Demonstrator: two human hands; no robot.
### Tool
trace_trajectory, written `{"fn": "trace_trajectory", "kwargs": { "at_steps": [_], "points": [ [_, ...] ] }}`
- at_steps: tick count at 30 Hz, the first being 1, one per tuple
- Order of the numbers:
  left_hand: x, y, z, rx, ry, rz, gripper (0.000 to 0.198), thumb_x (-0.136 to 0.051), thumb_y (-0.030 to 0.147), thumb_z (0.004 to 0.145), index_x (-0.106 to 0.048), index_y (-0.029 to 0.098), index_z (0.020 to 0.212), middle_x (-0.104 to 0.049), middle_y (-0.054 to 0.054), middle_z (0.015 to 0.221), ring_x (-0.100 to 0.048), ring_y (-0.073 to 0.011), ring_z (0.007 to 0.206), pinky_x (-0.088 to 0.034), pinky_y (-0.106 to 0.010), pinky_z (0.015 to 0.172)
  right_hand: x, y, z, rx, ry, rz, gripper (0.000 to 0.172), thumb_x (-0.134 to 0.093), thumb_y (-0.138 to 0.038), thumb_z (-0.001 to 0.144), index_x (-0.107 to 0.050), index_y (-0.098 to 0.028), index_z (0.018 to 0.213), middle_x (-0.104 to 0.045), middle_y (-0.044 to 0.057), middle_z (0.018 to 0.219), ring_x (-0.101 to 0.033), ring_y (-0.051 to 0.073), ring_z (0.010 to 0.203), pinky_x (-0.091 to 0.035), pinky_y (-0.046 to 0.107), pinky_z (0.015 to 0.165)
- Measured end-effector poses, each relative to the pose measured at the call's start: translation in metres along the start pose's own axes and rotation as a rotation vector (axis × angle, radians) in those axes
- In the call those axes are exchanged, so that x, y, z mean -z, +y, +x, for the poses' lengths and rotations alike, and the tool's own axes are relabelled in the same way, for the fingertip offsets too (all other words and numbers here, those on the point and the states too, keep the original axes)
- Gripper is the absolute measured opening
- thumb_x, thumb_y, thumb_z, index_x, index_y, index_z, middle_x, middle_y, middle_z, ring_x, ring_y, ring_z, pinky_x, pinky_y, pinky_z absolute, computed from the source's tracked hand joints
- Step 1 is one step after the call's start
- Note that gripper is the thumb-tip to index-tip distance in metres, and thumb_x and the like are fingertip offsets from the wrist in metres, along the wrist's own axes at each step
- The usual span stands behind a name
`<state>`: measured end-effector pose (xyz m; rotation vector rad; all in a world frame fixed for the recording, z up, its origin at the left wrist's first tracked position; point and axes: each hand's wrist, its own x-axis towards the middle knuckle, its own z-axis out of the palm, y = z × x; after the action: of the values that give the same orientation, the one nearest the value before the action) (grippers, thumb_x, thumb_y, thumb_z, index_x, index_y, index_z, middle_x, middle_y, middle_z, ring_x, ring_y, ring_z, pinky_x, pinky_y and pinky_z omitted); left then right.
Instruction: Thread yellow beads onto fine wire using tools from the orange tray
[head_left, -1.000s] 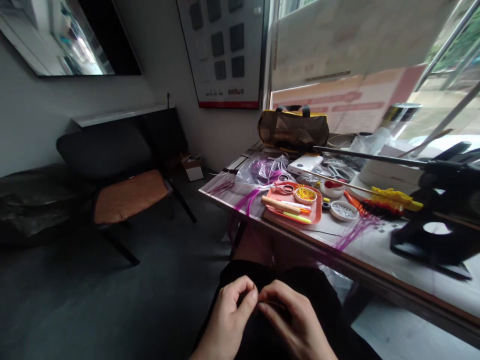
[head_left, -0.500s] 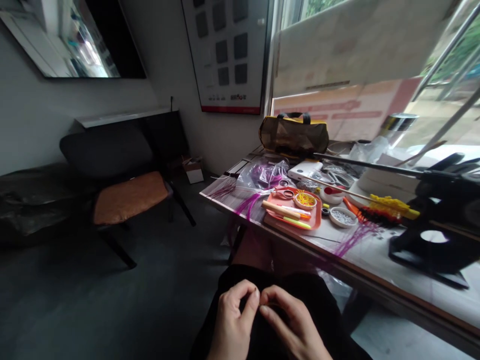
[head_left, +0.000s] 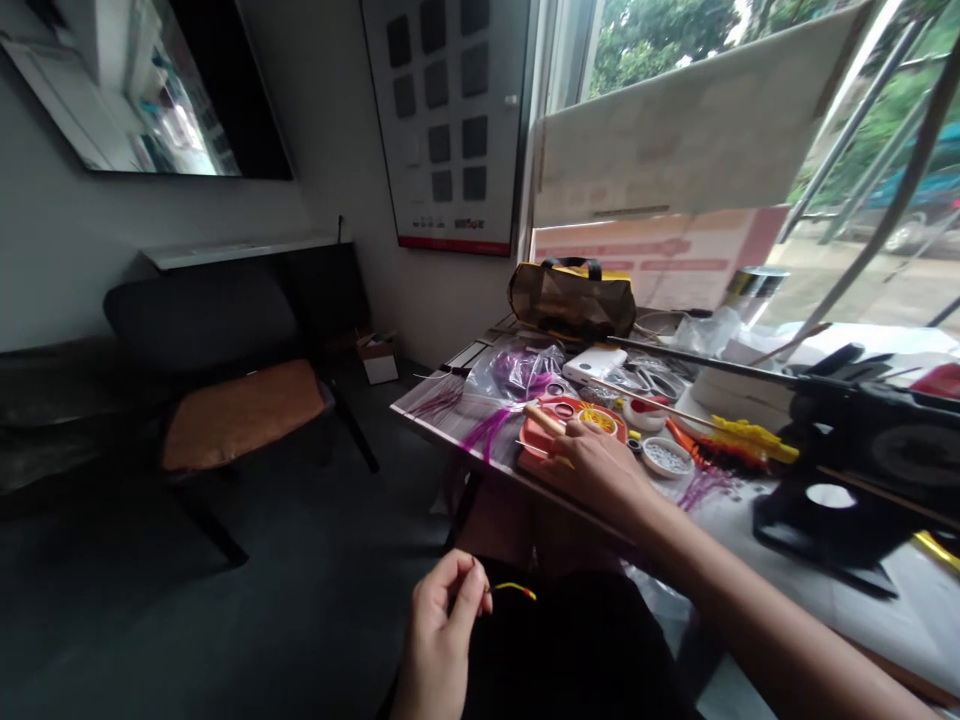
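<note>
While left hand (head_left: 444, 618) pinches strand (head_left: 516, 587), right (head_left: 600, 468) over tray (head_left: 532, 433)

My left grip (head_left: 444, 615) pinches a thin yellow strand (head_left: 514, 587) with a red tip (head_left: 533, 596) above my lap (head_left: 559, 640). My right grip (head_left: 595, 466) is over the orange tray (head_left: 532, 434) on the surface (head_left: 922, 610), just beside a wooden stick (head_left: 544, 418); a white dish (head_left: 667, 458) sits nearby.

Under the right hand (head_left: 596, 468) sits a smooth plastic tray (head_left: 532, 432); just beside that hand, a matt wooden stick (head_left: 543, 418). Beyond it lie a glossy clear plastic bag (head_left: 486, 374), a dull cloth bag (head_left: 562, 302) and a shiny metallic can (head_left: 756, 284).
</note>
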<state>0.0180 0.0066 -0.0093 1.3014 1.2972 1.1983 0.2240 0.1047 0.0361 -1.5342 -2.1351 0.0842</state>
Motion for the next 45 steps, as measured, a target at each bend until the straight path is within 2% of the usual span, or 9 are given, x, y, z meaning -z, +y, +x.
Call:
{"fn": "trace_trajectory", "kwargs": {
  "at_steps": [6, 9, 13, 15, 20, 25, 31, 40, 45],
  "points": [
    [-0.001, 0.000, 0.000, 0.029, 0.065, -0.153, 0.031, -0.055, 0.043, 0.077, -0.053, 0.017, 0.059, -0.048, 0.004, 0.052, -0.042, -0.0111, 0.052, -0.035, -0.021, 0.053, 0.008, -0.014, -0.023, 0.005, 0.148, 0.102, 0.022, -0.045, -0.023, 0.086, -0.063, -0.017, 0.074, -0.061, 0.009, 0.086, -0.055, 0.022, 0.081, -0.041, 0.031, 0.071],
    [-0.001, -0.001, -0.002, 0.031, 0.075, -0.169, 0.030, -0.055, 0.042, 0.077, -0.055, 0.017, 0.061, -0.049, 0.003, 0.053, -0.043, -0.0115, 0.054, -0.036, -0.021, 0.055, 0.012, -0.036, -0.055, -0.040, 0.192, 0.369, 0.025, -0.037, -0.029, 0.091, -0.058, -0.019, 0.085, -0.060, 0.005, 0.081, -0.055, 0.018, 0.073, -0.043, 0.027, 0.067],
    [-0.002, -0.003, -0.004, 0.024, 0.069, -0.140, 0.030, -0.055, 0.044, 0.078, -0.054, 0.018, 0.062, -0.049, 0.003, 0.055, -0.044, -0.0117, 0.055, -0.036, -0.021, 0.056, -0.007, -0.067, -0.097, -0.252, -0.104, 0.878, 0.026, -0.046, -0.041, 0.087, -0.058, -0.018, 0.091, -0.060, 0.001, 0.073, -0.055, 0.016, 0.067, -0.043, 0.022, 0.058],
    [-0.003, -0.002, -0.005, 0.025, 0.054, -0.127, 0.031, -0.054, 0.044, 0.078, -0.054, 0.018, 0.062, -0.049, 0.003, 0.056, -0.044, -0.0119, 0.056, -0.037, -0.021, 0.056, -0.020, -0.076, -0.107, -0.293, -0.125, 0.943, 0.030, -0.051, -0.045, 0.083, -0.060, -0.017, 0.085, -0.057, -0.001, 0.064, -0.052, 0.014, 0.059, -0.040, 0.021, 0.052],
    [-0.004, 0.010, -0.010, 0.049, -0.017, -0.104, 0.033, -0.052, 0.045, 0.078, -0.055, 0.018, 0.060, -0.050, 0.003, 0.053, -0.045, -0.0124, 0.054, -0.037, -0.022, 0.056, -0.031, -0.078, -0.111, -0.197, 0.032, 0.816, 0.026, -0.045, -0.036, 0.089, -0.059, -0.017, 0.078, -0.060, 0.001, 0.068, -0.055, 0.013, 0.060, -0.041, 0.019, 0.056],
    [-0.003, 0.016, -0.018, 0.135, -0.158, 0.084, 0.030, -0.050, 0.045, 0.078, -0.063, 0.019, 0.079, -0.061, 0.000, 0.064, -0.052, -0.0156, 0.062, -0.040, -0.024, 0.062, -0.039, -0.074, -0.115, 0.087, 0.215, 0.310, 0.040, -0.026, -0.030, 0.096, -0.060, -0.018, 0.079, -0.053, 0.001, 0.059, -0.050, 0.011, 0.045, -0.035, 0.020, 0.043],
    [-0.003, 0.007, -0.017, 0.027, -0.201, 0.363, 0.029, -0.048, 0.037, 0.080, -0.054, 0.018, 0.059, -0.052, 0.001, 0.057, -0.046, -0.0140, 0.057, -0.033, -0.022, 0.053, -0.038, -0.076, -0.111, 0.341, 0.284, 0.061, 0.042, -0.021, -0.021, 0.096, -0.057, -0.017, 0.074, -0.053, 0.000, 0.051, -0.046, 0.012, 0.039, -0.032, 0.023, 0.041],
    [-0.006, 0.018, -0.021, 0.008, -0.136, 0.220, 0.027, -0.048, 0.030, 0.074, -0.052, 0.017, 0.051, -0.046, 0.003, 0.049, -0.044, -0.0128, 0.054, -0.035, -0.021, 0.055, -0.039, -0.081, -0.108, 0.382, 0.388, 0.136, 0.029, -0.037, -0.015, 0.088, -0.051, -0.018, 0.064, -0.049, -0.002, 0.047, -0.040, 0.010, 0.038, -0.030, 0.021, 0.041],
    [-0.001, 0.014, -0.024, 0.029, -0.153, 0.222, 0.025, -0.047, 0.028, 0.073, -0.051, 0.018, 0.050, -0.047, 0.003, 0.047, -0.045, -0.0127, 0.051, -0.034, -0.022, 0.053, -0.043, -0.077, -0.112, 0.212, 0.429, 0.200, 0.024, -0.038, -0.017, 0.087, -0.054, -0.018, 0.070, -0.048, -0.002, 0.052, -0.043, 0.010, 0.040, -0.033, 0.021, 0.042]
  ]
}}
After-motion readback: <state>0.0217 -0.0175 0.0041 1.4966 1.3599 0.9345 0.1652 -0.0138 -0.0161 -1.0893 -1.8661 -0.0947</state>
